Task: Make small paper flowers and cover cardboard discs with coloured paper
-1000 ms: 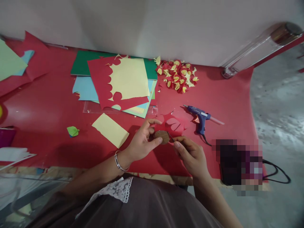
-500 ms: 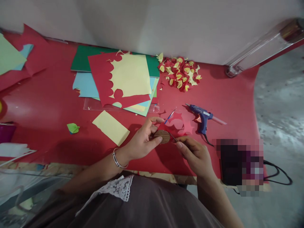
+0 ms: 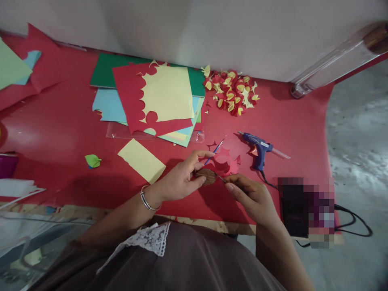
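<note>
My left hand (image 3: pixel 186 176) pinches a round brown disc (image 3: pixel 206 176) with wood-like stripes, thumb on its face, with red paper behind it. My right hand (image 3: pixel 250 198) is closed on a thin dark pointed tool (image 3: pixel 222 178), whose tip meets the disc's right edge; its kind is unclear. Beyond the fingers lies a red paper scrap (image 3: pixel 228 161) with round cut-outs. A slim blue pen (image 3: pixel 216 148) lies near my left index finger.
A blue glue gun (image 3: pixel 257 148) lies to the right with its cord. Cut paper sheets (image 3: pixel 169 95) are stacked at the back, beside a pile of red and yellow paper pieces (image 3: pixel 230 93). A yellow sheet (image 3: pixel 142 160) and green leaf-shaped piece (image 3: pixel 92 161) lie left.
The disc and red paper have tilted slightly in my left hand, and more of the blue pen shows. My right hand keeps its grip near the disc's edge. The view has shifted a little.
</note>
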Available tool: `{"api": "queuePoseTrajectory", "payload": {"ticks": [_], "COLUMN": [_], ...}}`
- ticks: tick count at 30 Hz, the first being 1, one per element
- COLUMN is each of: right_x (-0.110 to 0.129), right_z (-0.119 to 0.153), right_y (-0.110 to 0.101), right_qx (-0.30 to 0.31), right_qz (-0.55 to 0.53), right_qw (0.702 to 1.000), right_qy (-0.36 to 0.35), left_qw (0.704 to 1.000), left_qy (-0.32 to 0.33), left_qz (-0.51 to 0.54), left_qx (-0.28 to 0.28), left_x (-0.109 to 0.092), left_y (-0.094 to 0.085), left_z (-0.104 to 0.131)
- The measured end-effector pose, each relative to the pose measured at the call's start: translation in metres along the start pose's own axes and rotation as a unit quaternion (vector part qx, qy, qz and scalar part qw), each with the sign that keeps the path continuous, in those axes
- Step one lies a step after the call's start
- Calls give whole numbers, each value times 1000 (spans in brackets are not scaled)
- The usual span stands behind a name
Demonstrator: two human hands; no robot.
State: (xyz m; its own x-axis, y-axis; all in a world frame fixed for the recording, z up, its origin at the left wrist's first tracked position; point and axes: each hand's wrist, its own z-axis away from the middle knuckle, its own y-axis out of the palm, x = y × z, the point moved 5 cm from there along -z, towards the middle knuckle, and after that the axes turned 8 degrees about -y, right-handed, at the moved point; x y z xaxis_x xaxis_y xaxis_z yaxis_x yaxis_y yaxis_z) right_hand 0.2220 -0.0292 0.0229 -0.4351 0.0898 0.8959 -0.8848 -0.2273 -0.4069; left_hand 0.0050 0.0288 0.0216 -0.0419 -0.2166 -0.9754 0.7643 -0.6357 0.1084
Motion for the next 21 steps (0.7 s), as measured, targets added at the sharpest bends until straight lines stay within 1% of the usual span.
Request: {"api": "queuePoseTrajectory", "payload": {"ticks": [4,9,13,17,21], "right_x": [4,10,12,12,12], "right_z": [-1,-4,-5,-4,-5], "right_y": [1,1,1,0,-1], "right_qx": [4,14,20,23,28], "right_qz": [10,15,25,38,43], "right_qw": [1000,1000,999,998,997], "right_qy": [-16,-24,-31,-46,-59], "left_qw": [999,999,998,998,997], "left_qy": [-17,-29,-39,-28,-23], "left_qz": [-38,-27,-30,-24,-37], "left_qx": [4,10,28,51,59], "left_x": [-1,-2,1,2,2], "left_y": [0,-1,0,2,2], "left_z": [0,0,-1,-1,0]}}
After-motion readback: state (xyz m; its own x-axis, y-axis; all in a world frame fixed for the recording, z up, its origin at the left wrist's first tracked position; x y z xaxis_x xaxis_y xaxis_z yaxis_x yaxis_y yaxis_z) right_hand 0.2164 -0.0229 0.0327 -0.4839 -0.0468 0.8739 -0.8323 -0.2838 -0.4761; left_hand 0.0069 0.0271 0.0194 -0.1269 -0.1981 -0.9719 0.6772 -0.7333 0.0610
